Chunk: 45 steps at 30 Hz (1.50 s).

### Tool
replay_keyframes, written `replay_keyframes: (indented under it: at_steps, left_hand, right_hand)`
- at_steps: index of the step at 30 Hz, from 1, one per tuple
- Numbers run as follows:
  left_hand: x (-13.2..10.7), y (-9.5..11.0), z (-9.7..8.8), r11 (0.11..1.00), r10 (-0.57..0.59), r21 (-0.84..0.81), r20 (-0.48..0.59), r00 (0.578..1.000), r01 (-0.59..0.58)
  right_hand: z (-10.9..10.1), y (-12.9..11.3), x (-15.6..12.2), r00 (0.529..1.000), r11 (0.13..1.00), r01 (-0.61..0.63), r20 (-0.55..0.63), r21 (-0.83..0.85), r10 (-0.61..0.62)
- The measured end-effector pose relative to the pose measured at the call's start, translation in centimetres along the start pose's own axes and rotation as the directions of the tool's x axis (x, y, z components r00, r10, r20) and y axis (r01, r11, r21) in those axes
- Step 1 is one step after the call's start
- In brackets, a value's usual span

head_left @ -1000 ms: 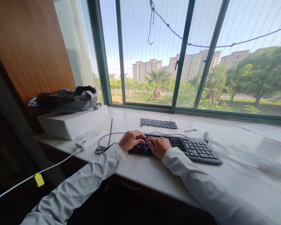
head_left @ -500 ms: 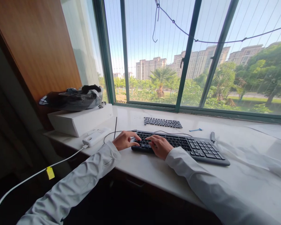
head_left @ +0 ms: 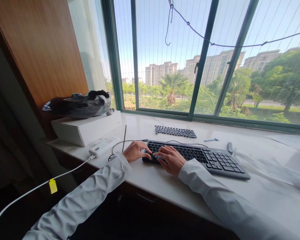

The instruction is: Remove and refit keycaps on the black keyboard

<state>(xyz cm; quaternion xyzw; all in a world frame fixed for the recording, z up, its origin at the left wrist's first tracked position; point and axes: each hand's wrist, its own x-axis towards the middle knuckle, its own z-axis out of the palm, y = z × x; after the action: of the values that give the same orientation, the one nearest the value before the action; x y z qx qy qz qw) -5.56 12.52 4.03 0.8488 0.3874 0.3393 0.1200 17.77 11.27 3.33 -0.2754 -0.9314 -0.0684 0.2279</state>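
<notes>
A dark computer keyboard [head_left: 190, 152] lies at a slant on the white desk. At its left end, my left hand [head_left: 135, 151] reaches in with thumb and index finger stretched over the keys, a narrow gap between them. My right hand [head_left: 171, 159] rests over the left part of the keyboard, fingers extended, index fingertip close to the left hand's fingertips. Whether a small key lies under these fingertips is hidden. Behind the keyboard, loose keycaps [head_left: 175, 131] are laid out in rows.
A small blue tool [head_left: 211, 140] and a grey stick-shaped object [head_left: 230, 147] lie behind the keyboard. To the left are a white power bank [head_left: 101, 147] with a cable, a thin black rod [head_left: 124, 138] and a white box [head_left: 86, 128] bearing a dark visored cap [head_left: 77, 105]. Clear plastic [head_left: 267, 163] lies right.
My right hand's index fingertip has shifted left, towards my left thumb. My left thumb and index finger have come nearer each other. The view has shifted slightly.
</notes>
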Motion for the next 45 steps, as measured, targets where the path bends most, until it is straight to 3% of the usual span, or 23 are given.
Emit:
replay_keyframes:
  at_steps: [13, 19, 29, 39, 45]
  left_hand:
    - [0.6, 0.9, -0.5, 1.000, -0.013, 0.021, 0.075, 0.997, 0.012]
    - [1.0, 1.6, -0.8, 0.996, -0.084, 0.033, 0.111, 0.990, 0.081]
    - [2.9, 1.9, -1.2, 0.972, -0.214, 0.153, 0.281, 0.936, 0.176]
    - [4.9, 3.7, -1.9, 0.943, -0.213, 0.328, 0.461, 0.862, 0.058]
    - [5.4, 4.5, -1.7, 0.903, -0.227, 0.430, 0.486, 0.844, -0.004]
  right_hand:
    - [-0.1, 0.0, -0.1, 1.000, 1.000, 0.020, 0.015, 0.001, -0.020]
    - [0.2, 0.1, -0.1, 0.999, 0.999, 0.035, -0.008, -0.007, -0.035]
    - [0.3, 0.1, -0.1, 0.999, 0.999, 0.039, -0.009, 0.006, -0.039]
    - [0.0, 0.0, -0.2, 0.999, 0.999, 0.040, 0.011, -0.028, -0.039]
    - [-0.2, -0.2, -0.1, 0.998, 0.997, 0.055, 0.009, -0.056, -0.055]
